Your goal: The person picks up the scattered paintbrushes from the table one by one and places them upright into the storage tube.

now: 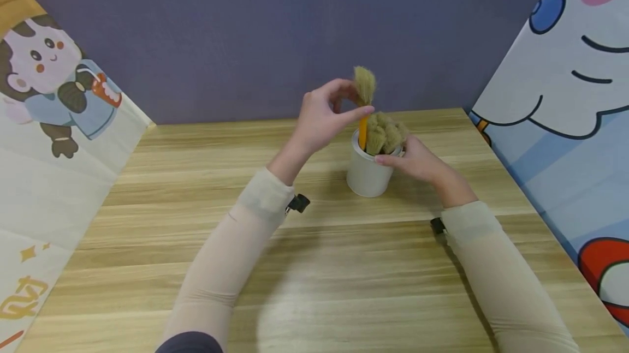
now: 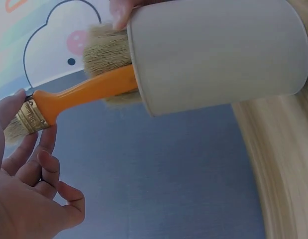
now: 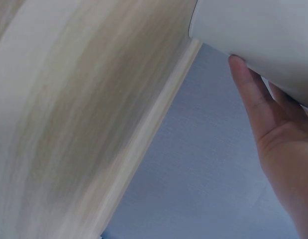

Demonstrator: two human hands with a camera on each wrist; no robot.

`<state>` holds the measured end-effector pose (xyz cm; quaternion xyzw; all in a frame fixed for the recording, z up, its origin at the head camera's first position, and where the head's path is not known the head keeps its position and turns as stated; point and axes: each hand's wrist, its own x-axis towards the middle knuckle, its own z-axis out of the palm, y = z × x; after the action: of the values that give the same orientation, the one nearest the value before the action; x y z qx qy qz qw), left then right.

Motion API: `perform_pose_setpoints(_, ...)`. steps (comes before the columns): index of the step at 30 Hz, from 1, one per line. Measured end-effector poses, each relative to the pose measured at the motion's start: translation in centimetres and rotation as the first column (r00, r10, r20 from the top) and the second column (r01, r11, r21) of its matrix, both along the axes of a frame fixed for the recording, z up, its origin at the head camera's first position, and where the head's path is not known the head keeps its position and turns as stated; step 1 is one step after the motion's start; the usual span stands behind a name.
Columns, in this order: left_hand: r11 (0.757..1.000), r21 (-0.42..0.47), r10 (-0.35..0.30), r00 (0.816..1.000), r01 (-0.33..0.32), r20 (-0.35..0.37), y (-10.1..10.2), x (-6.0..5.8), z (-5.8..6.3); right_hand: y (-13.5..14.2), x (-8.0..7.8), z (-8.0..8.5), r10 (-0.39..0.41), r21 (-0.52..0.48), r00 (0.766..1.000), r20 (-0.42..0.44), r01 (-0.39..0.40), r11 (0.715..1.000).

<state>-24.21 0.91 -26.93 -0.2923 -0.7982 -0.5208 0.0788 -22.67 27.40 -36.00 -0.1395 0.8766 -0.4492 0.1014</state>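
My left hand (image 1: 320, 118) pinches a paintbrush (image 2: 94, 88) by its metal band, with thumb and fingertips. The brush stands bristles up, and the lower end of its orange handle is inside a white can (image 1: 369, 175). Several more brushes (image 1: 384, 136) crowd the can, their tan bristles sticking out above the rim and their handles hidden. From the right side, my right hand (image 1: 423, 163) holds the can near the top, thumb at the front rim. In the right wrist view, the fingers (image 3: 248, 89) of that hand lie against the can's wall.
The can stands toward the back of a wood-grain table (image 1: 314, 265). A dark blue-grey panel (image 1: 245, 42) rises behind the table. Cartoon-printed sheets flank it on the left (image 1: 73, 178) and right (image 1: 540, 96). Small black devices sit at both wrists.
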Motion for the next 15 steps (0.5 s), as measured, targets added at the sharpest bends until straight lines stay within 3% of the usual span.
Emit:
perform_pose_setpoints(8,0.979,-0.202,0.008,1.000,-0.005,0.013,0.9,0.0,-2.4,0.1,0.1,0.0,0.001,0.007,1.000,-0.011,-0.001,1.000)
perform_pose_setpoints(15,0.978,-0.207,0.022,1.000,-0.019,0.008,0.8,-0.1,-3.9,-0.1,0.0,0.0,0.007,0.008,1.000,-0.020,-0.006,1.000)
